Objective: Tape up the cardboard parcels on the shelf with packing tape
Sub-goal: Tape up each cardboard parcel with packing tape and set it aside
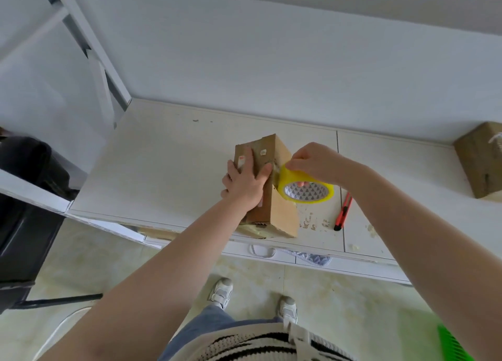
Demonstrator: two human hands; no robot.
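Shelf [168,165] left of parcel [282,211] open — cutter [343,211] lies right.

The white shelf [168,170], scuffed near its front edge, carries a cardboard parcel [281,211] near its front edge, a red utility knife [343,211] lying just to the parcel's right, and a second cardboard box [479,159] well apart at far right.

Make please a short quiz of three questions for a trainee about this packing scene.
1. True or false: the left hand rests on top of the cardboard box.
2. What does the right hand hold? A) the tape roll B) the red knife C) nothing
3. Fill in: the red knife lies on the ____, right of the box.

Key: 1 true; 2 A; 3 shelf.
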